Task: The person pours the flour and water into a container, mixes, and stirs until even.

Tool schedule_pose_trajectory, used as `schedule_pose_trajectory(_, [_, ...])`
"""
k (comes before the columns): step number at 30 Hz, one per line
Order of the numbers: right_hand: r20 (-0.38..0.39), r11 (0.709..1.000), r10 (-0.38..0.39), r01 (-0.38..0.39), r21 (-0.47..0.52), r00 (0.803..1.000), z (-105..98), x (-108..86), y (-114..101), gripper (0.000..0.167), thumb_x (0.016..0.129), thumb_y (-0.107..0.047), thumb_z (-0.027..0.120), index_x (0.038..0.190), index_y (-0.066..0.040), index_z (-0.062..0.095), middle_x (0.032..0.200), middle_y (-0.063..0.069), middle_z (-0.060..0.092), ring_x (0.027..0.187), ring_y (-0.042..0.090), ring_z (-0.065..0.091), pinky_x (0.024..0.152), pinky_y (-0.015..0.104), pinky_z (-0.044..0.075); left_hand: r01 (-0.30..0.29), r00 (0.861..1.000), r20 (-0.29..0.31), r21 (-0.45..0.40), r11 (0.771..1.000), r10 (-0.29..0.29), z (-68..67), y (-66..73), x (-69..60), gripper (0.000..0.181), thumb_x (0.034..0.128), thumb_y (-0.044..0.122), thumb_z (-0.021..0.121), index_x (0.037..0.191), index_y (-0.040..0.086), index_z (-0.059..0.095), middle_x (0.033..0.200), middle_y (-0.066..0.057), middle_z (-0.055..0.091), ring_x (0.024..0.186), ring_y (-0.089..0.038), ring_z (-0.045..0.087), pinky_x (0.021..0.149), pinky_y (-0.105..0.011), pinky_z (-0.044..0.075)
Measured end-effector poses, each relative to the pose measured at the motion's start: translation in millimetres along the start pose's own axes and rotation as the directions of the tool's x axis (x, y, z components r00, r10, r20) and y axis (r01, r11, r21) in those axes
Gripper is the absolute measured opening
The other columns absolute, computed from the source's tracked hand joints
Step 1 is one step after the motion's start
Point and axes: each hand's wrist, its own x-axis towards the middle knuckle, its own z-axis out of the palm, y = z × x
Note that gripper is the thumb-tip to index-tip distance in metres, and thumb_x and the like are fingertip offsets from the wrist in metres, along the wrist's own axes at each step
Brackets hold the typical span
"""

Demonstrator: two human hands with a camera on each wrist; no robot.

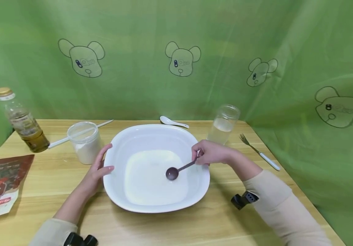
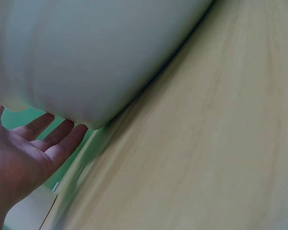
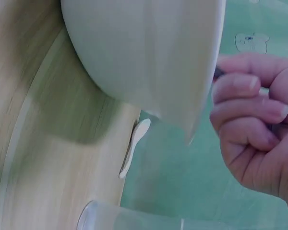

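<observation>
A white oval basin with a whitish layer across its bottom stands on the table. My left hand rests against its left side, the thumb on the rim; the left wrist view shows fairly straight fingers touching the outer wall. Over the basin's right part, my right hand pinches the thin handle of a dark brown, round-bowled spoon. The spoon's bowl lies low in the basin, at or just above the white layer; which, I cannot tell. In the right wrist view the curled fingers hide most of the handle.
Left of the basin stand a jar of white powder and an oil bottle, with a white stick and a bag. Behind lies a white spoon. To the right are a glass of cloudy liquid and a fork.
</observation>
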Motion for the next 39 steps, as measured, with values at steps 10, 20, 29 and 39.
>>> schedule_pose_trajectory(10, [-0.198, 0.989, 0.128, -0.111, 0.094, 0.972, 17, 43.5, -6, 0.007, 0.071, 0.002, 0.056, 0.078, 0.0, 0.057, 0.047, 0.002, 0.043, 0.04, 0.009, 0.035, 0.038, 0.018, 0.025, -0.006, 1.0, -0.007, 0.015, 1.0, 0.006, -2.0, -3.1, 1.1, 0.063, 0.0793, 0.002, 0.043, 0.134, 0.02, 0.018, 0.115, -0.025, 0.036, 0.089, -0.024, 0.055, 0.064, -0.044, 0.05])
schedule_pose_trajectory(20, [-0.019, 0.968, 0.145, -0.137, 0.211, 0.989, 34, 48.5, -18, 0.007, 0.074, 0.003, 0.057, 0.08, 0.0, 0.057, 0.045, 0.003, 0.041, 0.039, 0.01, 0.029, 0.037, 0.019, 0.021, 0.018, 1.0, -0.011, 0.017, 1.0, -0.018, -1.4, -2.9, 1.3, 0.065, 0.0784, 0.004, 0.044, 0.135, 0.021, 0.017, 0.121, -0.029, 0.03, 0.091, -0.023, 0.054, 0.065, -0.045, 0.049])
schedule_pose_trajectory(29, [-0.041, 0.989, 0.079, -0.073, 0.128, 0.996, 18, 13.9, -9, 0.006, 0.071, 0.005, 0.054, 0.074, 0.001, 0.056, 0.046, 0.001, 0.041, 0.04, 0.01, 0.035, 0.038, 0.018, 0.026, 0.019, 1.0, -0.007, 0.01, 1.0, -0.019, -1.4, -1.6, 1.0, 0.065, 0.0786, 0.004, 0.044, 0.134, 0.021, 0.017, 0.119, -0.029, 0.031, 0.09, -0.023, 0.054, 0.065, -0.045, 0.05])
schedule_pose_trajectory(39, [-0.197, 0.982, 0.13, -0.099, 0.162, 0.972, 23, 31.8, -11, 0.008, 0.071, 0.004, 0.054, 0.078, 0.003, 0.056, 0.046, 0.002, 0.041, 0.04, 0.01, 0.035, 0.038, 0.018, 0.024, 0.024, 1.0, -0.006, 0.005, 1.0, -0.024, -1.3, -1.7, 0.4, 0.065, 0.0792, 0.004, 0.044, 0.135, 0.021, 0.016, 0.121, -0.028, 0.03, 0.092, -0.023, 0.054, 0.065, -0.044, 0.049])
